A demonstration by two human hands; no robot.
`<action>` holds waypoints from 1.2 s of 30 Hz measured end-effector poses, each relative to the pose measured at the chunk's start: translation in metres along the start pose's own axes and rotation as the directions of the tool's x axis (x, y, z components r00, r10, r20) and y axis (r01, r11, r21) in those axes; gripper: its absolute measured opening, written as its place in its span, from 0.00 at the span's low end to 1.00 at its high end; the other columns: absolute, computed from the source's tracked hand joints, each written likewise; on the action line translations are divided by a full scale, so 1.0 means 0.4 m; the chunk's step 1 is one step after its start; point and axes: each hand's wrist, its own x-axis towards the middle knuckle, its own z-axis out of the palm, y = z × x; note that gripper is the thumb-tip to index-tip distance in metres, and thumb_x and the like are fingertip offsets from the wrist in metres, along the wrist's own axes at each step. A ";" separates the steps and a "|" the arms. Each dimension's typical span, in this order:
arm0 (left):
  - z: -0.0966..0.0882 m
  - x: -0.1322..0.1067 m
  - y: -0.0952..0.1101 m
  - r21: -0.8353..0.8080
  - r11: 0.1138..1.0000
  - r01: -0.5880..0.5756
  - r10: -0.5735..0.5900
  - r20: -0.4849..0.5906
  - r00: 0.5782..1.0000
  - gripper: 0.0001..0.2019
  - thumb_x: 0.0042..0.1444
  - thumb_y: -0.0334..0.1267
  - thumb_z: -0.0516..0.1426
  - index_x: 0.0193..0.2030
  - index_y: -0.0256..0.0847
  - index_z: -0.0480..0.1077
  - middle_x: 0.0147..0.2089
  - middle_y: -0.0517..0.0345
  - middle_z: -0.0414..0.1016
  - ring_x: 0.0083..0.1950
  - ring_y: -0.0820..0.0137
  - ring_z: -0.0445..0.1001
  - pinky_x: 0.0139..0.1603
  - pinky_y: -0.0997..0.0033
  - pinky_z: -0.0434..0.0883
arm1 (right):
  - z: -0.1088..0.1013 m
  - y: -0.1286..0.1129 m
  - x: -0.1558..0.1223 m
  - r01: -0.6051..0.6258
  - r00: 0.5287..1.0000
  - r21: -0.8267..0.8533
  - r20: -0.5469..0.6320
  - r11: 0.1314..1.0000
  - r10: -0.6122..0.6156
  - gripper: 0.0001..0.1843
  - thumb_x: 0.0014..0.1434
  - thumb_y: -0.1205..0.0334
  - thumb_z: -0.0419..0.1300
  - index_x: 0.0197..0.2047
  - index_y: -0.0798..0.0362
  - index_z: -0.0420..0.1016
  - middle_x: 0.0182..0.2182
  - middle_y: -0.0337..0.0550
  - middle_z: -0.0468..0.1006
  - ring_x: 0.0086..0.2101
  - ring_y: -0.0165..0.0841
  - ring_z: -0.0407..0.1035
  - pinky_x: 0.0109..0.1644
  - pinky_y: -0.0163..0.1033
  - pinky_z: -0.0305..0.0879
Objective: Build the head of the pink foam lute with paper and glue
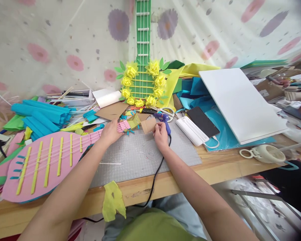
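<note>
My left hand is closed round the narrow neck of a pink paper guitar with yellow strips and thin strings. Its body lies to the left, partly behind my forearm. Beyond my fingers, the neck ends in an olive-yellow head with small blue pegs. In a pinch, my right hand holds a small piece of brown cardboard just right of that head. Close behind my right hand lies a blue glue gun, its black cord running down over the table edge. Under both hands is a grey cutting mat.
A green paper guitar with yellow flowers stands at the back. Scissors, a white power strip, a black phone and a white board lie rightward. Blue crepe paper is heaped left. A yellow scrap hangs over the front edge.
</note>
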 end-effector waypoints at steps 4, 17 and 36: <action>-0.003 -0.007 0.006 0.079 0.997 0.013 -0.010 -0.038 0.999 0.33 0.48 0.41 0.60 0.60 0.39 0.55 0.53 0.46 0.70 0.53 0.55 0.69 0.50 0.62 0.65 | -0.001 0.006 -0.003 0.017 0.995 -0.070 0.100 0.997 -0.010 0.07 0.58 0.56 0.46 0.36 0.50 0.58 0.22 0.35 0.67 0.24 0.31 0.65 0.30 0.36 0.58; -0.137 0.079 0.082 -0.014 0.949 0.316 -0.315 -0.139 0.939 0.36 0.43 0.45 0.64 0.55 0.30 0.56 0.48 0.32 0.71 0.52 0.50 0.70 0.46 0.60 0.64 | -0.009 0.011 -0.015 0.000 0.988 -0.035 0.157 0.999 0.005 0.08 0.57 0.54 0.46 0.36 0.49 0.58 0.23 0.37 0.70 0.22 0.31 0.66 0.27 0.36 0.58; -0.171 0.019 -0.169 -0.321 0.843 0.431 -0.529 -0.355 0.771 0.09 0.53 0.41 0.55 0.37 0.38 0.69 0.35 0.55 0.74 0.35 0.69 0.71 0.35 0.70 0.66 | -0.003 0.014 -0.011 0.019 0.981 -0.103 0.192 0.995 0.002 0.07 0.55 0.58 0.49 0.37 0.49 0.55 0.29 0.38 0.77 0.19 0.28 0.64 0.26 0.35 0.61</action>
